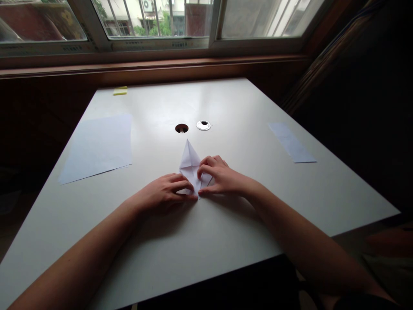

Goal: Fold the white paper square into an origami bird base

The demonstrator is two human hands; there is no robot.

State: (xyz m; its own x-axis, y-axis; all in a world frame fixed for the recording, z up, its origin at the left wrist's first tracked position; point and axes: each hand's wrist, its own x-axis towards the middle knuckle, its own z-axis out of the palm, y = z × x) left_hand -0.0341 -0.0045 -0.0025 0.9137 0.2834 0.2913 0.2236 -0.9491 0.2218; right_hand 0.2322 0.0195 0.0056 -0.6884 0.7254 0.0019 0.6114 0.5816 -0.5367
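A folded sheet of white paper lies on the table, with a sharp point facing away from me and creases across its middle. My left hand is closed at its lower left edge, thumb and fingers at the near tip. From the right, my right hand curls over the paper, its thumb by the same near tip and its fingertips pressing on the surface. Both hands hide parts of the lower folds.
The white table carries a paper sheet at left and a paper strip at right. Yellow sticky notes lie at the far left. Beyond the paper are a cable hole and a round metal cover. A window stands behind.
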